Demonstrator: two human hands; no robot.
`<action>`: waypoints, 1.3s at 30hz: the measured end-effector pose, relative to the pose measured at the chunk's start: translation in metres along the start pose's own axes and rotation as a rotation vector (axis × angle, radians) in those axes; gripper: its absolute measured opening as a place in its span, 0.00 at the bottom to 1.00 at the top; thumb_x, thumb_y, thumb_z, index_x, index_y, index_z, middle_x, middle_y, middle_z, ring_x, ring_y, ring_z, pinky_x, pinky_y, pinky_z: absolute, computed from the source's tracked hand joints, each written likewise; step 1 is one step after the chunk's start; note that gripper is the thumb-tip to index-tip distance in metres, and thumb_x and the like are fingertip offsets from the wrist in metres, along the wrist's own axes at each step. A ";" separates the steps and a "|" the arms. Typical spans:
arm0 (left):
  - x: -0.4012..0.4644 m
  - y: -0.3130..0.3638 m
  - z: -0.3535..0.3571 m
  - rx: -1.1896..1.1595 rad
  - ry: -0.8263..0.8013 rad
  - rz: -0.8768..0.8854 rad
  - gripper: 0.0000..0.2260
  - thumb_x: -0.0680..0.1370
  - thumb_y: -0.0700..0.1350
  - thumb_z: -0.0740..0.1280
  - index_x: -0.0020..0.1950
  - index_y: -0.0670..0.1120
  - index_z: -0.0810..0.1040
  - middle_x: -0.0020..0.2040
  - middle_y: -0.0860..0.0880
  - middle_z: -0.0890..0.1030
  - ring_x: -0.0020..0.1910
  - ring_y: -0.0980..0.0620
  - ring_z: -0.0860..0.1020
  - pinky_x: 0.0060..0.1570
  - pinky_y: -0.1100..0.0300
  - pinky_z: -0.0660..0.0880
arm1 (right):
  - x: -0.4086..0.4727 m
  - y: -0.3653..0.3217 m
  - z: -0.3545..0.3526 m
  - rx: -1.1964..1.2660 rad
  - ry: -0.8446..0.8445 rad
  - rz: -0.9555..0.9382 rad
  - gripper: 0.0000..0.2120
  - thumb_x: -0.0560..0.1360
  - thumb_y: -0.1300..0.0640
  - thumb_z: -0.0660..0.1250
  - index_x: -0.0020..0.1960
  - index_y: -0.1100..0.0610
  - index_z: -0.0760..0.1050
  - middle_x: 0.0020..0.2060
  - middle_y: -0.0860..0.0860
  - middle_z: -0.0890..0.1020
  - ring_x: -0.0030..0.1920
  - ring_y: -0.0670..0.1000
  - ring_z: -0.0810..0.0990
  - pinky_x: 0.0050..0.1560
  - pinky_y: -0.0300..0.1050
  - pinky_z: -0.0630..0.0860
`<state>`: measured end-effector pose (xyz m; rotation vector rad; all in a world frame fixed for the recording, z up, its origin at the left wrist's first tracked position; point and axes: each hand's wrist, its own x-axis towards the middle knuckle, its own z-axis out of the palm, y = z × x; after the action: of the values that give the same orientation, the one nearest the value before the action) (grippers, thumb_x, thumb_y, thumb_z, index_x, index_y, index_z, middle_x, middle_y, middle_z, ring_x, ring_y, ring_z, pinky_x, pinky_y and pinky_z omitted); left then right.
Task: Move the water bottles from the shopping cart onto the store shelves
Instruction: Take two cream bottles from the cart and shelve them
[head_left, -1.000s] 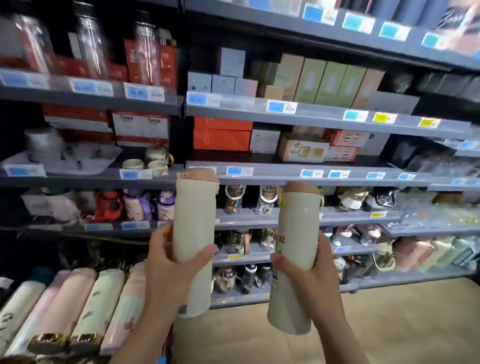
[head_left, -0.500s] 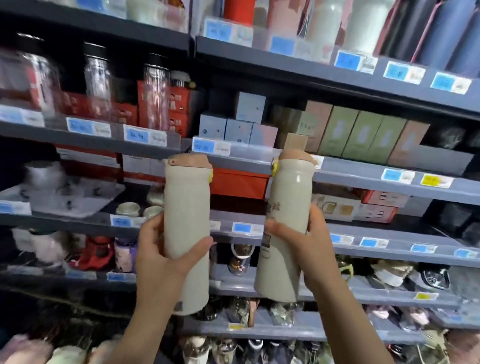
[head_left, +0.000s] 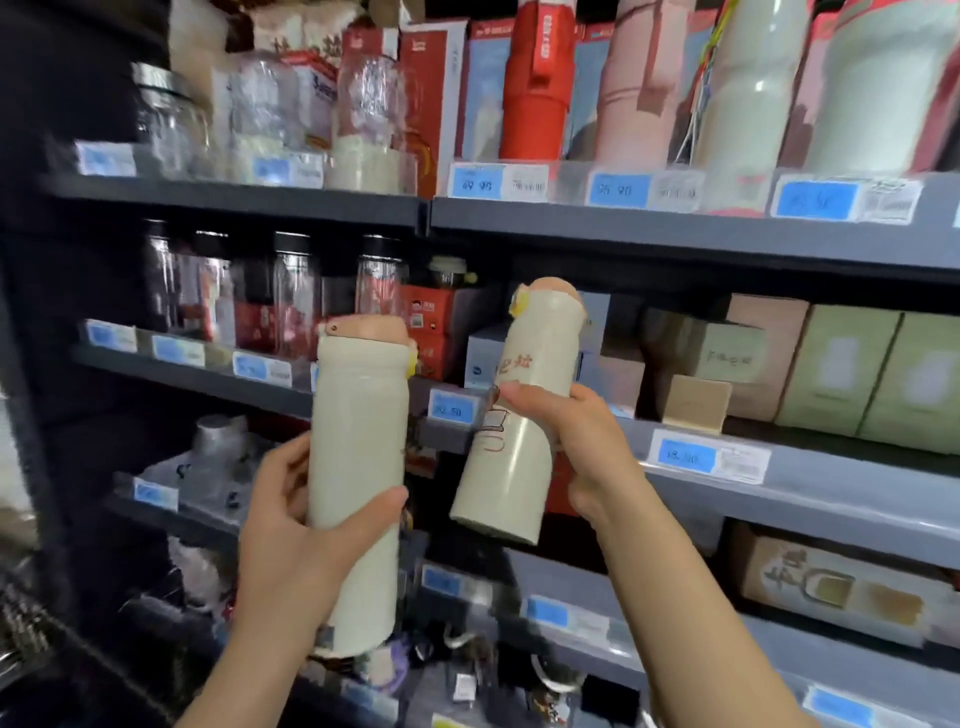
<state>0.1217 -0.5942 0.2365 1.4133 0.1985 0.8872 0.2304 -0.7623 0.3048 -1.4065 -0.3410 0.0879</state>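
Head view: I see both hands raised before the grey store shelves (head_left: 675, 236).
Left hand (head_left: 291, 535): my fingers wrap the upright cream bottle (head_left: 358, 467).
Right hand (head_left: 571, 447): clamped round a second cream bottle (head_left: 519, 415), tilted, in the air.

head-worn view, facing forward, close to store shelves (head_left: 675, 234)
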 end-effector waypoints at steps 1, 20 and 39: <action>0.003 0.000 0.004 0.000 0.022 0.005 0.30 0.64 0.41 0.79 0.60 0.55 0.70 0.52 0.59 0.77 0.46 0.62 0.77 0.39 0.63 0.71 | 0.012 -0.001 -0.002 0.020 -0.002 -0.008 0.12 0.69 0.59 0.75 0.51 0.56 0.78 0.40 0.52 0.85 0.35 0.48 0.83 0.33 0.42 0.78; 0.053 -0.022 0.023 0.000 -0.014 0.051 0.28 0.63 0.39 0.79 0.53 0.61 0.70 0.52 0.59 0.78 0.42 0.70 0.78 0.40 0.65 0.72 | 0.139 -0.006 0.017 0.278 0.426 -0.086 0.36 0.65 0.58 0.79 0.60 0.54 0.57 0.59 0.52 0.72 0.57 0.54 0.76 0.59 0.57 0.76; 0.074 -0.047 0.027 -0.070 -0.048 0.038 0.28 0.63 0.40 0.79 0.53 0.62 0.70 0.54 0.59 0.78 0.46 0.67 0.79 0.43 0.64 0.73 | 0.163 0.018 0.035 -0.794 0.509 -0.336 0.45 0.64 0.45 0.79 0.69 0.61 0.57 0.63 0.59 0.71 0.61 0.60 0.73 0.55 0.54 0.73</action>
<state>0.2078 -0.5639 0.2269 1.3754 0.1033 0.8823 0.3770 -0.6834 0.3209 -2.0556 -0.1796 -0.7436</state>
